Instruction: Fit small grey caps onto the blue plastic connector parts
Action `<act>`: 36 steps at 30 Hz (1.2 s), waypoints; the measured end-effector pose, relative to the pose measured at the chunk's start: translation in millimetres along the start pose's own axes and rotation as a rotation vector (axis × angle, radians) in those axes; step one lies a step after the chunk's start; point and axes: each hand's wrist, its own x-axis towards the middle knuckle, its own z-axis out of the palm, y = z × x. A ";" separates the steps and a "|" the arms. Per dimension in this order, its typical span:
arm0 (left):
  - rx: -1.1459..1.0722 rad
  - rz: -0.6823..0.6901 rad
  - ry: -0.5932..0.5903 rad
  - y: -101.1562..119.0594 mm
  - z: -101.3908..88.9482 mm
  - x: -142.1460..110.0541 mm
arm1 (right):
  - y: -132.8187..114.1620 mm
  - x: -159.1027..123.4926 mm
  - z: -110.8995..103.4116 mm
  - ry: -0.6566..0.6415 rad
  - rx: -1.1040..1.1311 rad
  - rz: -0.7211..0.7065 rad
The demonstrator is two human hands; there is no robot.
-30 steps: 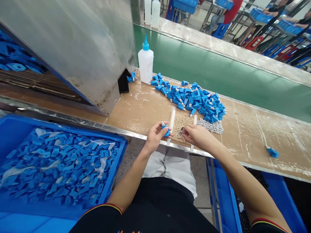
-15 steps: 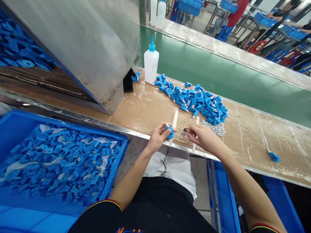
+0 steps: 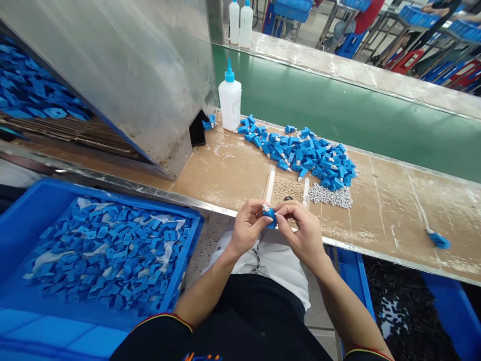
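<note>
1. The left hand [image 3: 248,225] is closed, its thumb and fingers gripping a small blue plastic block with a white stem [image 3: 270,218].
2. The right hand [image 3: 302,233] is also curled, and its fingertips [image 3: 285,219] pinch the same block from the other side. The block sits between both hands, just over the near edge of the bench.
3. Just beyond the hands, a perforated brown pad [image 3: 287,190] lies between two narrow white strips [image 3: 269,185] on a tan cardboard sheet [image 3: 225,175].
4. Farther along the sheet is a loose heap of blue plastic blocks [image 3: 304,158]. A pile of small grey-white pellets [image 3: 330,195] lies along its near edge.
5. A white plastic squeeze bottle with a blue nozzle [image 3: 230,100] stands at the heap's far end, beside a brushed-steel panel [image 3: 112,75].
6. Below the bench on the left, a blue plastic crate [image 3: 131,203] holds many blue blocks and whitish film scraps [image 3: 165,219].
7. A green conveyor belt [image 3: 319,95] runs behind the bench.
</note>
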 end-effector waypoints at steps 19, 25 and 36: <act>0.097 0.043 -0.002 -12.3 -1.3 -1.9 | 8.7 -6.3 -2.7 -0.040 0.030 0.074; 0.215 0.074 -0.074 -10.8 -11.9 -4.5 | 10.4 -11.6 2.4 -0.027 0.081 0.086; 0.180 0.083 -0.056 -3.2 -1.4 -10.2 | 16.6 -34.3 20.0 0.207 0.000 0.012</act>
